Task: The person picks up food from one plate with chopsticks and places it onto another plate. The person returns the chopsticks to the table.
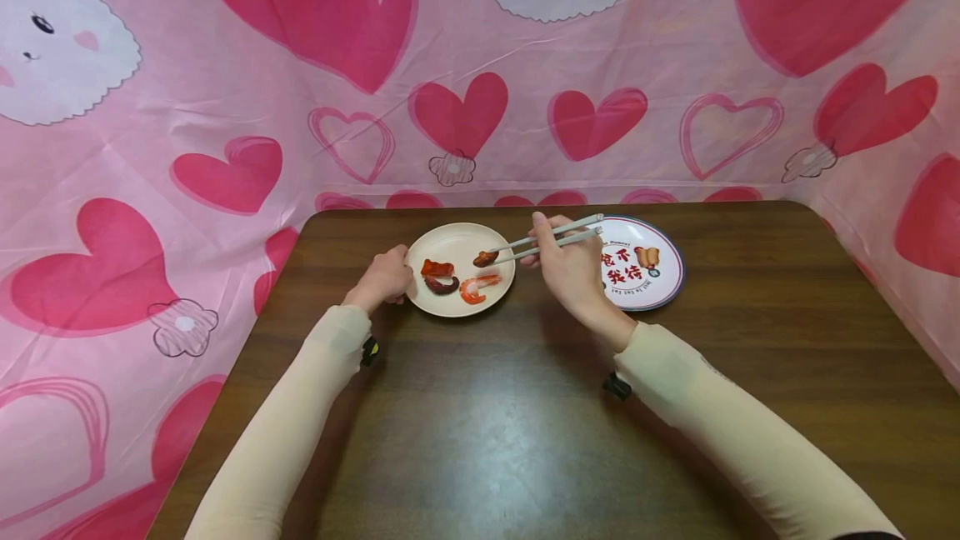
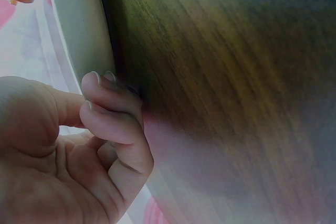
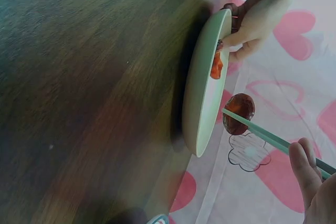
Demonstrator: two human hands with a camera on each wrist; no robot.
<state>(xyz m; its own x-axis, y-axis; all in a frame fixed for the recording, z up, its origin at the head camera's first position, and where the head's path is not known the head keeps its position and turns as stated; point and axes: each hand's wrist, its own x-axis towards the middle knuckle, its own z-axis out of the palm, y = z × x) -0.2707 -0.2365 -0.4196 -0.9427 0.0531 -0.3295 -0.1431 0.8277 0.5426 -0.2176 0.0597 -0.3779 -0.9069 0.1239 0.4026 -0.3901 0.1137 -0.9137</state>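
My left hand (image 1: 382, 277) grips the left rim of a cream plate (image 1: 459, 238), thumb over the edge in the right wrist view and fingers curled near the plate's underside in the left wrist view. On the plate lie a shrimp (image 1: 472, 290), a dark curled octopus tentacle (image 1: 442, 286) and a glossy red-brown piece of food (image 1: 437, 267). Pale green chopsticks (image 1: 581, 224) are held in my right hand (image 1: 566, 269). Their tips pinch a shiny brown, mushroom-like piece (image 3: 239, 114), which hangs over the plate's right part, raised above its rim in the right wrist view.
Right of the cream plate, partly behind my right hand, sits a white plate (image 1: 637, 298) with a blue rim and red characters, bearing small tan food (image 1: 647, 257). Both plates are near the far edge of the brown wooden table (image 1: 480, 415). A pink heart-print cloth (image 1: 525, 57) hangs behind.
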